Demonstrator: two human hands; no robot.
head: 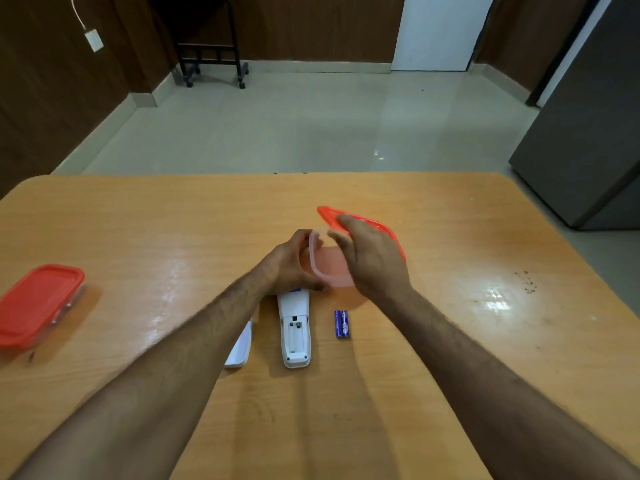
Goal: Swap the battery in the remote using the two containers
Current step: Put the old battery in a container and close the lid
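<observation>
On the table [138, 237], the remote [295, 332] lies back-up with its battery bay open, two batteries [341, 324] just beside it. Beyond, the left hand [291, 263] grips a clear container [329, 263]; the right hand [372, 256] holds its red lid [384, 226] tilted above. A closed container [38, 303] sits far left.

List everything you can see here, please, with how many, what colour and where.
table: one, orange-brown wood, fills the foreground
closed box: one, clear with red lid, table's left edge
open box: one, clear pinkish, centre, held by left hand
lid: one, red, tilted above the open box, in right hand
remote: one, white, face down, battery bay empty, near centre
cover: one, white, left of the remote
batteries: two, blue, side by side right of the remote
trolley: one, black, on the floor far behind
fridge: one, grey, at right
left hand: grips the open box
right hand: holds the lid
</observation>
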